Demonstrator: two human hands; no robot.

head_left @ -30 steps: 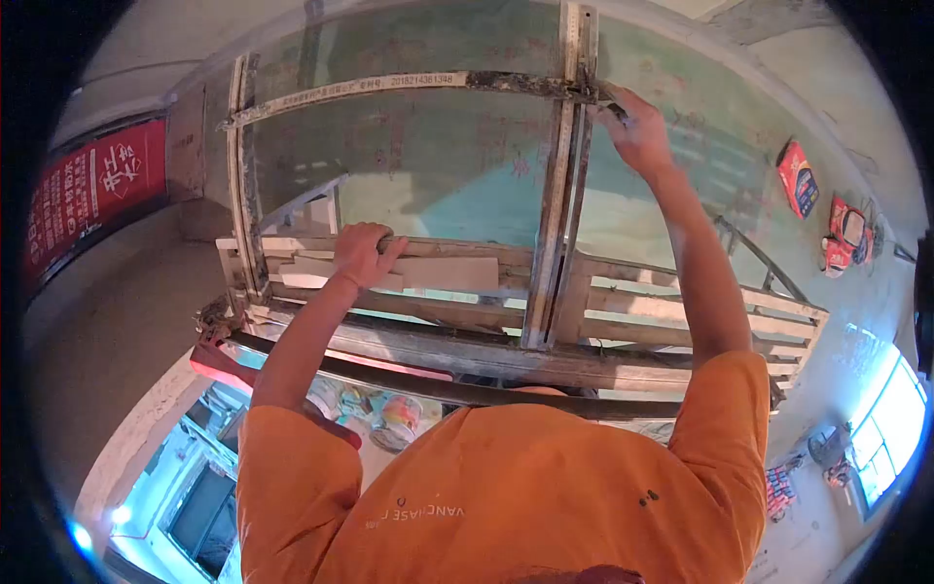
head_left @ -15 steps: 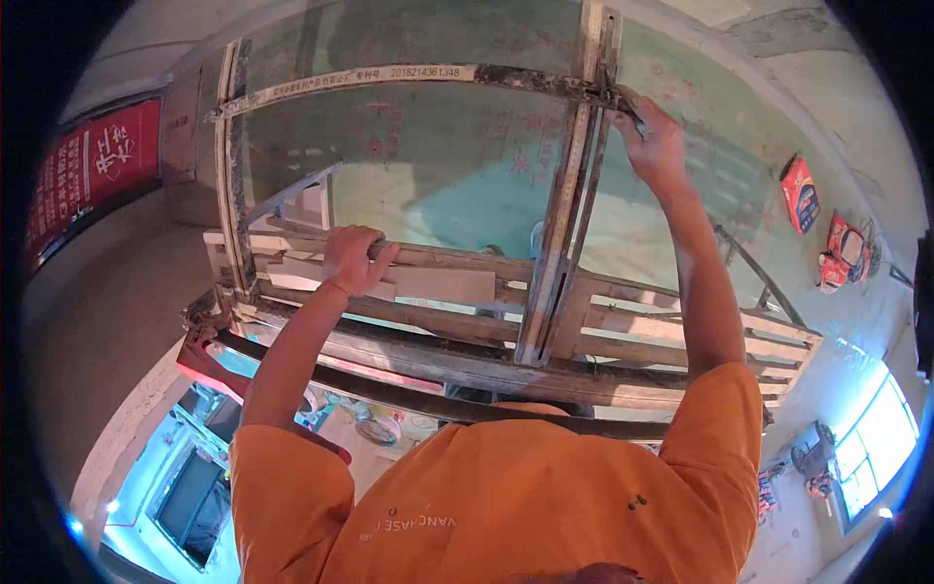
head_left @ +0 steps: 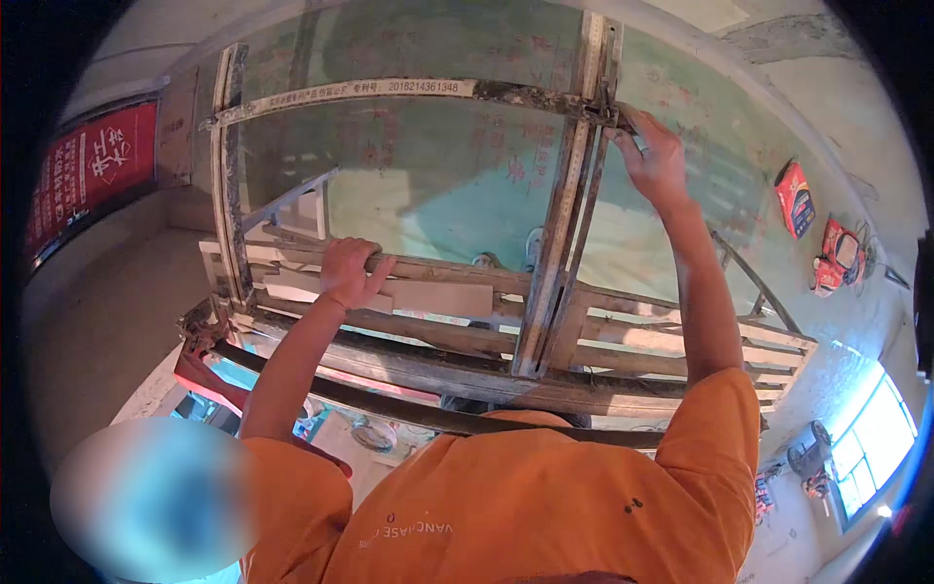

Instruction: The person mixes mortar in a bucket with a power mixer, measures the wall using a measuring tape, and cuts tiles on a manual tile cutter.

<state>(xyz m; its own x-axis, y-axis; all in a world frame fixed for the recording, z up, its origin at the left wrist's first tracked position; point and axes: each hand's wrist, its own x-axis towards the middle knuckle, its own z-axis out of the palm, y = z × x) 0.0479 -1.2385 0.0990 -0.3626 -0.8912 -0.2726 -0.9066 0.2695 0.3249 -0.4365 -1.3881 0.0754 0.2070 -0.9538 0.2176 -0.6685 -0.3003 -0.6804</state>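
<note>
My left hand (head_left: 350,275) is closed over the upper wooden rail (head_left: 448,266) of a slatted wooden platform, thumb toward the right. A pale board (head_left: 443,297) lies along the slats beside it. Higher up and to the right, my right hand (head_left: 654,161) has its fingers wrapped round the right end of a metal crossbar (head_left: 389,89), where it meets a slotted upright (head_left: 559,209). This crossbar carries printed characters and a number. A second upright (head_left: 230,175) stands at the left. Part of what the right fingers grip is hidden behind them.
A dark curved bar (head_left: 389,400) crosses in front of my orange shirt. Below lies a greenish floor (head_left: 438,214) with red markings. Red bags (head_left: 796,200) lie on the right, near a bright window (head_left: 871,438). A red banner (head_left: 97,165) hangs on the left.
The view has shifted slightly, so the frame and crossbar appear a little lower. Both hands keep their grips. A round blurred patch now covers the lower left.
</note>
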